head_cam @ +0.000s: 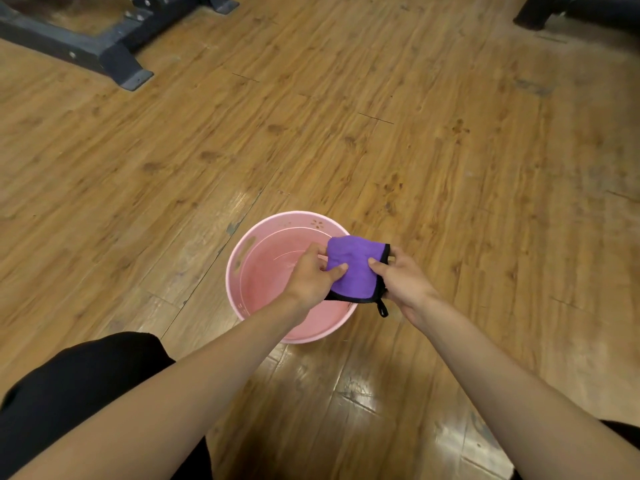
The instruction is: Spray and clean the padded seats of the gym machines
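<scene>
**Held item.** The purple cloth [353, 268], folded and black-edged, hangs above the right half of the pink basin [235, 263], not touching its rim.

**Hands.** The left hand [311, 277] pinches the cloth's left edge between thumb and curled fingers, over the basin's centre. The right hand [403, 282] pinches the trimmed right edge, just outside the basin's right rim. The cloth spans left to right between the 2 hands, so neither needs to reach. A black hang loop [382, 310] dangles from the cloth's lower right corner, beyond the rim.

**Basin.** It appears to hold shallow water. Whether the cloth is wet cannot be told.

**Room for moving.** No padded seat is in view. 2 dark machine bases stand well beyond the basin: 1 to its far left [104, 53] and 1 to its far right [554, 12]. Wooden floor [346, 133] runs from the basin to both.

**Judgement.** This is cloth preparation. The next move probably carries the cloth up and away from the basin toward a machine. Drips on the floor are the likely hazard.
</scene>
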`<state>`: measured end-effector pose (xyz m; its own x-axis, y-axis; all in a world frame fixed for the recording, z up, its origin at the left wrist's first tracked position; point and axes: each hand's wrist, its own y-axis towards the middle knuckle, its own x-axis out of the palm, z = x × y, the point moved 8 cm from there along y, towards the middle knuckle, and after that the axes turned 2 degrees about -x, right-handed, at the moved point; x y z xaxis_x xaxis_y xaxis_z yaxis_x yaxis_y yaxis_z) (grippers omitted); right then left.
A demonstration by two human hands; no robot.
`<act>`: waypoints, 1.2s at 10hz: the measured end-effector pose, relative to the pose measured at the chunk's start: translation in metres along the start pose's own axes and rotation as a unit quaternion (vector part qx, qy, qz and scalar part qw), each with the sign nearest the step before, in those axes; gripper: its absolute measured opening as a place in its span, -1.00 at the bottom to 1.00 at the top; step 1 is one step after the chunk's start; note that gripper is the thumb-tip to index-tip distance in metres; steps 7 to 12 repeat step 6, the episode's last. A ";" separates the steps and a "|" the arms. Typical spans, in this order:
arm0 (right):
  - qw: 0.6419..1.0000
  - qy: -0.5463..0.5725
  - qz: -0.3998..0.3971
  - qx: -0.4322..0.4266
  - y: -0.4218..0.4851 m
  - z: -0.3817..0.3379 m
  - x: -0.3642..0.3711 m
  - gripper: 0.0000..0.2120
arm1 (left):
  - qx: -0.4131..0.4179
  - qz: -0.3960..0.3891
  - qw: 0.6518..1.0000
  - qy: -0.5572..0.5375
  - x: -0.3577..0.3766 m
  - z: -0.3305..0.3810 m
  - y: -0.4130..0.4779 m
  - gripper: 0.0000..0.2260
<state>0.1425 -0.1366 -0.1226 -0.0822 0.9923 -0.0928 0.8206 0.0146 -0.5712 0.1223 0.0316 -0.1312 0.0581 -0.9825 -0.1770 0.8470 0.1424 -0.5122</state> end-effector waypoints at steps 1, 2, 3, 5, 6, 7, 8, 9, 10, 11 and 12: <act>0.997 -0.064 0.039 0.008 0.003 0.006 -0.005 -0.57 | 0.043 0.023 0.997 0.054 -0.003 0.007 -0.002 -0.63; 0.956 -0.229 0.146 -0.116 -0.006 -0.015 -0.017 -0.63 | 0.167 0.124 0.970 0.127 -0.016 0.026 -0.013 -0.65; 0.952 -0.230 0.113 -0.168 -0.010 -0.026 -0.002 -0.91 | 0.254 0.088 0.949 0.162 -0.008 0.039 -0.017 -0.86; 0.972 -0.182 0.107 -0.108 -0.005 -0.019 0.008 -0.81 | 0.211 -0.032 0.967 0.139 0.016 0.023 -0.012 -0.80; 0.980 -0.147 0.105 -0.083 -0.005 -0.021 0.004 -0.82 | 0.199 -0.027 0.972 0.121 0.009 0.032 -0.018 -0.77; 0.980 -0.147 0.105 -0.083 -0.005 -0.021 0.004 -0.82 | 0.199 -0.027 0.972 0.121 0.009 0.032 -0.018 -0.77; 0.980 -0.147 0.105 -0.083 -0.005 -0.021 0.004 -0.82 | 0.199 -0.027 0.972 0.121 0.009 0.032 -0.018 -0.77; 0.980 -0.147 0.105 -0.083 -0.005 -0.021 0.004 -0.82 | 0.199 -0.027 0.972 0.121 0.009 0.032 -0.018 -0.77; 0.980 -0.147 0.105 -0.083 -0.005 -0.021 0.004 -0.82 | 0.199 -0.027 0.972 0.121 0.009 0.032 -0.018 -0.77; 0.980 -0.147 0.105 -0.083 -0.005 -0.021 0.004 -0.82 | 0.199 -0.027 0.972 0.121 0.009 0.032 -0.018 -0.77; 0.980 -0.147 0.105 -0.083 -0.005 -0.021 0.004 -0.82 | 0.199 -0.027 0.972 0.121 0.009 0.032 -0.018 -0.77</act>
